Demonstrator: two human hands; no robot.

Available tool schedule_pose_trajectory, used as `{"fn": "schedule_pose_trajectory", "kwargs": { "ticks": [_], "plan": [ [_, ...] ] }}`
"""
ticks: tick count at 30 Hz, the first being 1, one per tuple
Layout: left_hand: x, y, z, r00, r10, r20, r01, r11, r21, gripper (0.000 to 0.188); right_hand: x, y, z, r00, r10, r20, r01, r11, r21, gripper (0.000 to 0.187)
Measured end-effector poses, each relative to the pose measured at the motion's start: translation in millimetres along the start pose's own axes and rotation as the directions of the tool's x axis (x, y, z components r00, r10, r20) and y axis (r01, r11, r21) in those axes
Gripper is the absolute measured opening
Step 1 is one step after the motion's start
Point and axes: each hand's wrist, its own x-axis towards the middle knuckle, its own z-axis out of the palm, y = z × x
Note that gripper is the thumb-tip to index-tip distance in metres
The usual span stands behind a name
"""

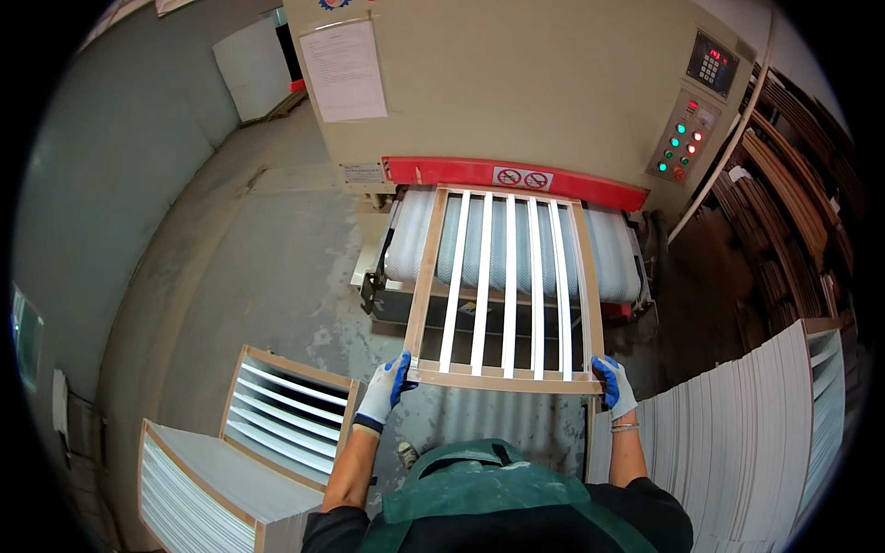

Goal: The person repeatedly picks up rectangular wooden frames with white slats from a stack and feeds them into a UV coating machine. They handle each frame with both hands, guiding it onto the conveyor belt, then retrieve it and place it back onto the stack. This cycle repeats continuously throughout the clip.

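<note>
A slatted frame with brown edges and several white slats (511,286) spans from my hands to the machine. Its far end rests on the machine's pale conveyor belt (412,235), close to the red bar. At the near left corner, my left hand (385,387), in a white and blue glove, grips the frame's edge. My right hand (615,382), gloved the same way, holds the near right corner. Both hands are closed on the frame; part of the fingers is hidden behind it. The near end hangs in the air in front of my green apron (479,493).
The large beige machine (516,101) stands ahead, with a red bar (461,172) over the belt and a button panel (683,138) at right. Stacked slatted frames stand at lower left (286,415) and lower right (710,442). Brown boards (784,203) are piled at far right.
</note>
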Motion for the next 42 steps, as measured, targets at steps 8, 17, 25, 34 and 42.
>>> {"fn": "schedule_pose_trajectory", "kwargs": {
  "ticks": [8, 17, 25, 34, 42],
  "plan": [
    [13.6, -5.0, 0.8, 0.998, 0.057, 0.003, -0.056, 0.987, 0.151, 0.04, -8.8, -7.8, 23.5, 0.994, 0.008, -0.107, -0.042, 0.947, -0.319, 0.018],
    [-15.9, -21.1, -10.7, 0.966, 0.181, 0.184, -0.255, 0.775, 0.578, 0.029, -45.6, -2.1, 27.2, 0.973, -0.009, -0.23, -0.08, 0.924, -0.374, 0.018],
    [-67.7, -19.9, -7.2, 0.922, 0.245, 0.299, -0.384, 0.678, 0.627, 0.025, -84.4, 12.0, 6.8, 0.947, 0.0, -0.321, -0.145, 0.892, -0.429, 0.017],
    [-79.4, -30.4, -0.7, 0.824, 0.397, 0.403, -0.547, 0.377, 0.748, 0.041, -115.4, 11.9, 0.4, 0.929, -0.012, -0.37, -0.176, 0.865, -0.471, 0.018],
    [-79.2, -42.5, 0.6, 0.979, -0.132, 0.157, -0.008, 0.74, 0.672, 0.028, -121.5, 21.1, -8.8, 0.925, -0.006, -0.379, -0.162, 0.899, -0.408, 0.019]
  ]
}}
